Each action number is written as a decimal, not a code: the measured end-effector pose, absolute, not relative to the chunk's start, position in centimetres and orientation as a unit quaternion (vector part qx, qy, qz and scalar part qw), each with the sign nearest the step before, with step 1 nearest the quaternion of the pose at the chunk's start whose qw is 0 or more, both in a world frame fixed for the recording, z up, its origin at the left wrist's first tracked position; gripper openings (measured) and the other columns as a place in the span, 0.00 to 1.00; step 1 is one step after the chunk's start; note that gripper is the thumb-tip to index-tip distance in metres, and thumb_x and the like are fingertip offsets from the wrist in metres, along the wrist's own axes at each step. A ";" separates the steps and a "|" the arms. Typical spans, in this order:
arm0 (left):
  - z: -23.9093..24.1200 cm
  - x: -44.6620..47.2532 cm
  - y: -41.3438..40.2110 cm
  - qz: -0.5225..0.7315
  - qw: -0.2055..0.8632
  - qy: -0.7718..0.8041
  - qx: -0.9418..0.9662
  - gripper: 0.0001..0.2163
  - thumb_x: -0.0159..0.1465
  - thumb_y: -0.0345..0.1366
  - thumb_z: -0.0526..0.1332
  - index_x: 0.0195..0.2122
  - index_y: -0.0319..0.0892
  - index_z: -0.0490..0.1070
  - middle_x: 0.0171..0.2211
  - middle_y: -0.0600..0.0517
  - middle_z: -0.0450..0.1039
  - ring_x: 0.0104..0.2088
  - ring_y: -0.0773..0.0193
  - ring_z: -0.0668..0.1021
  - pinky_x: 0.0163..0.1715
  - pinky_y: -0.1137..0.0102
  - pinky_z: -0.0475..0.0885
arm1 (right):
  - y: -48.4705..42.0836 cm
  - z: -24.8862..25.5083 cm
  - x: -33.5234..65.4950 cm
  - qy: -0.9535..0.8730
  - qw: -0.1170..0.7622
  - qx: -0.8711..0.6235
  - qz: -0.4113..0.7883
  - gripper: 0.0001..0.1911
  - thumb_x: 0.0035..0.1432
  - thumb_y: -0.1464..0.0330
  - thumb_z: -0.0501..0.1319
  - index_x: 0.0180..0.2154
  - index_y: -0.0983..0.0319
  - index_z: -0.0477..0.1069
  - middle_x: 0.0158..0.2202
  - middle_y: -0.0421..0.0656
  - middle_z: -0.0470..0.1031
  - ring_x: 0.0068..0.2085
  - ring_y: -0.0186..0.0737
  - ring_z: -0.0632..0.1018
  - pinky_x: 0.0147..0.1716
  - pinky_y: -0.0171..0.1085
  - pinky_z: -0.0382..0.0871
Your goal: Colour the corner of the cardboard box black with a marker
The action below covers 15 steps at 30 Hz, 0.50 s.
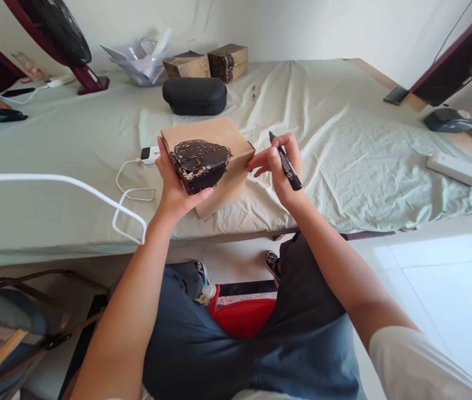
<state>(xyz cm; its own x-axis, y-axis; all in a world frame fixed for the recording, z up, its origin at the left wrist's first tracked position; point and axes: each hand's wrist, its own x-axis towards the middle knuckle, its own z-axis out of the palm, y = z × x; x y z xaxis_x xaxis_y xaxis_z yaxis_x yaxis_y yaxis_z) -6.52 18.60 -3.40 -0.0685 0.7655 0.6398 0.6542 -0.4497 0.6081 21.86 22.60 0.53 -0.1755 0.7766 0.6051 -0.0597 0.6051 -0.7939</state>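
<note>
Cardboard box (214, 150) between left hand (173, 183) and right hand (279, 169)

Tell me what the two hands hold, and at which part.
Left hand grips the cardboard box at its left side; right hand holds a black marker around its barrel, fingertips touching the box.

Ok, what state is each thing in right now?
Brown cardboard box: tilted up off the bed, one face blacked out with ink.
Black marker pen: uncapped, tip up, off the box.
Left hand: grip closed on the box.
Right hand: holding the marker, fingertips touching the box.
Black oval case: shut.
</note>
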 end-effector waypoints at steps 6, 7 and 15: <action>-0.6 -3.1 16.0 0.449 -0.099 0.593 0.661 0.75 0.42 0.65 0.80 0.82 0.39 0.40 0.71 0.30 0.53 0.73 0.25 0.59 0.76 0.32 0.51 | 20.7 1.7 22.1 -0.690 0.619 -0.179 0.330 0.22 0.77 0.44 0.56 0.58 0.51 0.68 0.36 0.39 0.83 0.32 0.40 0.85 0.31 0.41 0.80; -0.2 -2.4 15.6 0.440 -0.096 0.604 0.658 0.74 0.41 0.64 0.80 0.82 0.39 0.43 0.71 0.29 0.53 0.72 0.23 0.59 0.75 0.31 0.50 | 20.2 1.8 22.2 -0.695 0.624 -0.170 0.313 0.21 0.78 0.46 0.56 0.59 0.50 0.70 0.35 0.39 0.82 0.31 0.39 0.84 0.32 0.41 0.80; 0.7 1.2 14.8 0.390 -0.118 0.645 0.647 0.58 0.49 0.65 0.75 0.78 0.46 0.59 0.73 0.32 0.56 0.72 0.18 0.60 0.71 0.28 0.49 | 17.9 3.3 22.0 -0.767 0.609 -0.080 0.185 0.07 0.67 0.71 0.64 0.46 0.57 0.77 0.32 0.39 0.79 0.30 0.38 0.80 0.31 0.39 0.73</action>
